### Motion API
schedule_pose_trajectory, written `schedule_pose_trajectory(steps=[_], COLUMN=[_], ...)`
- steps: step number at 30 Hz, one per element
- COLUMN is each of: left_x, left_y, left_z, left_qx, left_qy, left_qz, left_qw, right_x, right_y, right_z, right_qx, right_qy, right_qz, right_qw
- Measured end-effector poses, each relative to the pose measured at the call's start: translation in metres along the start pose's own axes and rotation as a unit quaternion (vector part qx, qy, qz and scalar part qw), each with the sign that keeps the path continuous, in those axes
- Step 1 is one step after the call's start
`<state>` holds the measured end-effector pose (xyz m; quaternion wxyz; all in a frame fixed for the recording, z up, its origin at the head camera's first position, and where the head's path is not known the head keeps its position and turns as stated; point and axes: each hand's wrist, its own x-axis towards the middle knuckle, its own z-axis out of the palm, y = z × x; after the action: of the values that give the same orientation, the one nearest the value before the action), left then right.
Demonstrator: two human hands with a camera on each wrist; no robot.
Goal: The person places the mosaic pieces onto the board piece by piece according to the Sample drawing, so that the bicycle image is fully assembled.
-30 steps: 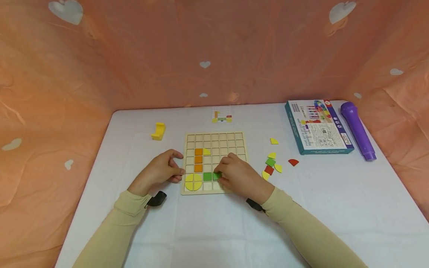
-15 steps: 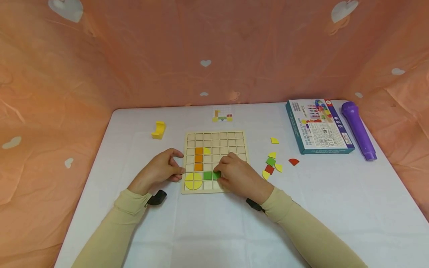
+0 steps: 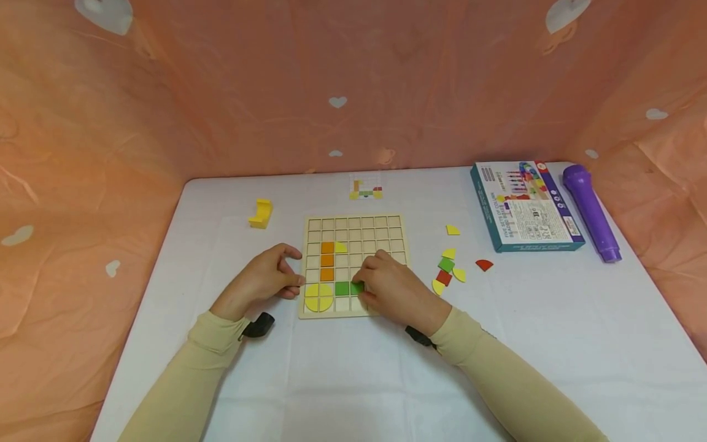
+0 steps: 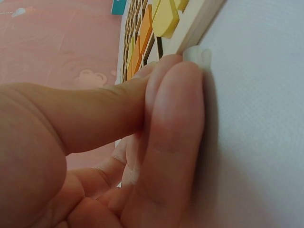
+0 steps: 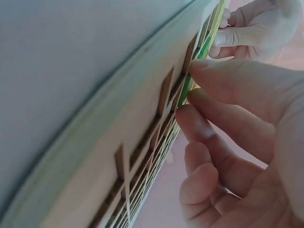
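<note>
A wooden grid board lies on the table with orange squares and a circle of yellow quarter-round tiles set in it. My right hand is over its lower middle, thumb and fingertips pinching a green square tile at the grid. Another green square sits in the cell to the left. In the right wrist view, the pinched green tile shows between thumb and fingers. My left hand rests against the board's left edge with fingers loosely bent; in the left wrist view its fingertips meet that edge.
Loose yellow, green and red tiles lie right of the board. A pattern card is behind it and a yellow stand at back left. A boxed set and a purple microphone-shaped object are at back right.
Both hands keep their places, and the tiles on the board look the same. Only the head view shifts slightly.
</note>
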<state>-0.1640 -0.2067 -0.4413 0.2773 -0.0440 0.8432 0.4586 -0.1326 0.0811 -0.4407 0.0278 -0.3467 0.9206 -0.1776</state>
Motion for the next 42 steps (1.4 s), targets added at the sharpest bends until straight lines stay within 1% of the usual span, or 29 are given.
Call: schedule_pose_trajectory(steps=[4, 9, 13, 16, 20, 24, 27, 31, 34, 42], left_x=[0.0, -0.001, -0.003, -0.003, -0.003, -0.003, -0.002, -0.002, -0.002, -0.002], left_y=[-0.001, -0.001, -0.001, -0.002, -0.001, 0.001, 0.001, 0.001, 0.002, 0.003], left_z=[0.0, 0.001, 0.001, 0.001, 0.0, -0.001, -0.001, -0.001, -0.001, 0.001], left_qx=[-0.006, -0.009, -0.012, -0.011, -0.004, -0.003, -0.003, -0.001, -0.002, -0.009], left_qy=[-0.002, -0.001, 0.0, 0.001, 0.003, 0.005, 0.007, 0.007, 0.007, 0.002], left_qz=[-0.004, -0.001, -0.002, -0.002, 0.001, -0.002, -0.003, 0.0, 0.0, -0.005], left_qw=[1.0, 1.0, 0.9999, 0.9999, 1.0, 1.0, 1.0, 1.0, 1.0, 0.9999], right_x=[-0.001, -0.008, -0.02, -0.033, -0.054, -0.069, -0.076, -0.083, -0.085, -0.082], right_y=[0.003, 0.014, 0.029, 0.042, 0.061, 0.077, 0.086, 0.093, 0.097, 0.101], right_z=[-0.004, -0.017, -0.029, -0.036, -0.043, -0.047, -0.049, -0.051, -0.051, -0.05], right_qx=[0.004, 0.01, -0.001, -0.003, -0.006, -0.018, -0.023, -0.024, -0.022, -0.012], right_qy=[0.006, 0.026, 0.033, 0.032, 0.031, 0.025, 0.017, 0.02, 0.024, 0.022], right_qz=[0.003, 0.033, 0.056, 0.09, 0.143, 0.183, 0.206, 0.216, 0.212, 0.213], right_qw=[1.0, 0.9991, 0.9979, 0.9954, 0.9892, 0.9827, 0.9781, 0.976, 0.9766, 0.9767])
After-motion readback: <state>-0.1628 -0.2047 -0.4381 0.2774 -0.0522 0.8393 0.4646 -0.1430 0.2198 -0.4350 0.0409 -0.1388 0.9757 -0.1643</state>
